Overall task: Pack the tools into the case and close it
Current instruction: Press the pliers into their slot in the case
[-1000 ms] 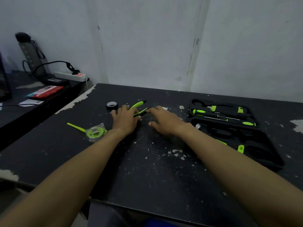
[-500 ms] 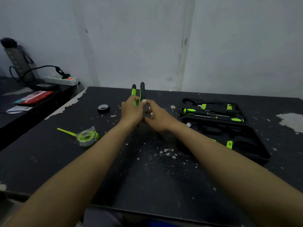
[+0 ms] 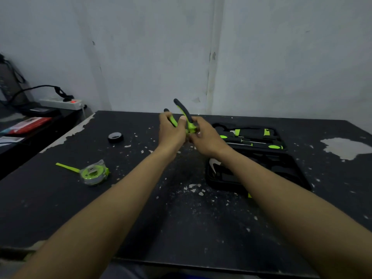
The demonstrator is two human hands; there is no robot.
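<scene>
Both hands hold green-and-black pliers [image 3: 184, 113] in the air above the middle of the black table [image 3: 141, 208], handles pointing up and spread apart. My left hand [image 3: 171, 133] grips one handle; my right hand [image 3: 203, 135] holds the pliers near the joint, hiding the jaws. The open black tool case [image 3: 298, 174] lies to the right, with green-handled screwdrivers [image 3: 259, 142] in its far half. A green tape measure [image 3: 93, 173] with its tape pulled out lies at the left. A black tape roll [image 3: 115, 136] sits further back.
White paint flakes litter the table, with a bare patch [image 3: 346, 147] at the right. A lower side surface at the left holds a white power strip [image 3: 62, 103] with cables and a red packet [image 3: 30, 123]. A pale wall stands close behind.
Both hands picked the pliers up from the table and raised them. The handles, nearly together half a second ago, are now spread wider.
</scene>
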